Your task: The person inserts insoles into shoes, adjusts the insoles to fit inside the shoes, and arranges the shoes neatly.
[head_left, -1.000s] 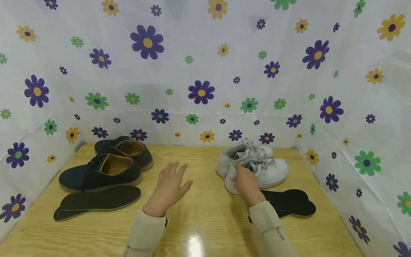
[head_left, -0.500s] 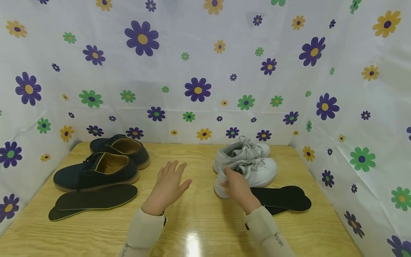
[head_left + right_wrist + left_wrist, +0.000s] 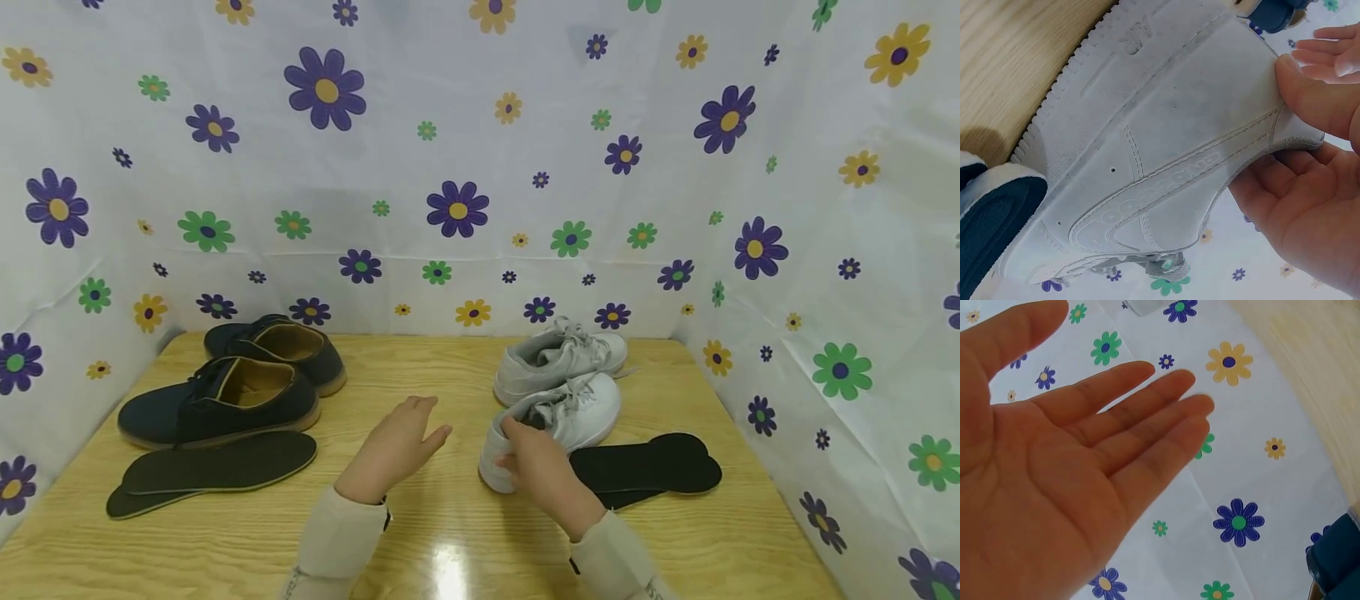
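Flower-print cloth point(image 3: 390, 158) around a wooden tabletop point(image 3: 416, 362)

The white shoe point(image 3: 588, 421) is a low-cut one with a pale sole ridged along its edge. Its side carries stitched seams, tiny punched holes and a long curved strip with raised lettering too faint to read surely. Greyish laces point(image 3: 579, 392) run over the tongue, and the collar opening faces up, dark grey inside. It sits to the left of the black insoles point(image 3: 678, 467) and a little behind them, angled so that the toe points away behind them. The right hand point(image 3: 547, 475) pinches it at the heel collar. Whether the sole is raised is unclear.
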The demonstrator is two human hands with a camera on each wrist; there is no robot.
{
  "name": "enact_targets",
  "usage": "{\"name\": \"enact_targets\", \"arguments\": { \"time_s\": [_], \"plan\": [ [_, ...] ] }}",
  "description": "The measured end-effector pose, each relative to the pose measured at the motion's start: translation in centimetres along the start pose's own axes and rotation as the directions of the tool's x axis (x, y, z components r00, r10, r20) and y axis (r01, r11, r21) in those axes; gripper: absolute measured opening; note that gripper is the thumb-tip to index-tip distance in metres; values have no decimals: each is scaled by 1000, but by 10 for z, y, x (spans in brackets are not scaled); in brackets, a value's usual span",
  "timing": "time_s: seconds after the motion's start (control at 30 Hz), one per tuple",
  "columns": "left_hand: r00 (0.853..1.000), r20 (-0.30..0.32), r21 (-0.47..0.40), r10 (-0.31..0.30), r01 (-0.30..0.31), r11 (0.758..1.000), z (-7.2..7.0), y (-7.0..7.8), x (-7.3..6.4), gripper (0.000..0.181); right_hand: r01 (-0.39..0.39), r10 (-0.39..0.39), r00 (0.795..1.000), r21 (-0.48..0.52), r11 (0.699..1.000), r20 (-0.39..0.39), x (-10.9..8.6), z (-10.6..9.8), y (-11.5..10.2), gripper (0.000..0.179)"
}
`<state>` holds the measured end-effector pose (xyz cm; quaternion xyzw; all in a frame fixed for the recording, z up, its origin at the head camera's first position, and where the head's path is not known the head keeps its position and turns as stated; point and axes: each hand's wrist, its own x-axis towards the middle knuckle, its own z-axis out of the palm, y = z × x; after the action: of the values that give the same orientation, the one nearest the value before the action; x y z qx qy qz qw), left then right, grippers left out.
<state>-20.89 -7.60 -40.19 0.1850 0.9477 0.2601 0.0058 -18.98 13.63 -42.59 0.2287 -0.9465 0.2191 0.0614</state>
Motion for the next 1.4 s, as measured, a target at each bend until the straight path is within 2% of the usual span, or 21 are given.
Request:
{"name": "enact_targets", "arguments": {
  "time_s": [0.2,0.27,0.33,0.37,0.43,0.5,0.53,0.57,0.67,0.73,0.87,0.97,1.1,1.4],
  "plan": [
    [1000,14,-9,24,-24,1000,10,5,3,45,-11,11,1000,9,1000,4,-5,-3,-5,22],
    [998,15,-19,53,-53,998,15,6,5,43,-35,36,999,49,998,-23,-6,-7,-4,20],
    [996,23,-41,92,-91,995,20,8,6,42,-87,99,990,120,989,-98,-9,-13,-2,19],
    [993,20,-54,120,-119,991,24,9,7,41,-117,141,979,154,981,-151,-11,-16,0,17],
    [983,19,-84,181,-178,980,29,10,8,40,-200,249,937,208,957,-245,-13,-20,7,16],
    [967,3,-102,256,-254,962,34,12,9,39,-300,358,894,232,925,-270,-15,-24,14,19],
    [956,-10,-101,294,-293,951,36,13,10,39,-355,410,879,239,904,-245,-14,-25,18,23],
    [945,-24,-96,327,-328,940,37,14,10,39,-398,447,871,241,885,-203,-14,-25,21,29],
    [923,-58,-68,380,-384,921,41,16,11,37,-495,520,854,254,831,-38,-12,-24,29,53],
    [920,-70,-57,385,-389,920,42,17,12,36,-537,552,834,275,798,25,-10,-23,31,62],
    [924,-62,-52,376,-379,924,43,20,13,36,-584,599,800,277,763,37,-7,-19,31,64],
    [928,-45,-60,370,-373,926,44,21,11,36,-589,608,794,279,758,26,-7,-17,30,58],
    [928,-42,-71,371,-373,925,44,22,10,35,-571,597,802,295,766,4,-7,-17,28,52],
    [919,2,-66,395,-394,917,42,30,11,35,-568,606,795,322,757,-22,-11,-21,28,30]
  ]
}}
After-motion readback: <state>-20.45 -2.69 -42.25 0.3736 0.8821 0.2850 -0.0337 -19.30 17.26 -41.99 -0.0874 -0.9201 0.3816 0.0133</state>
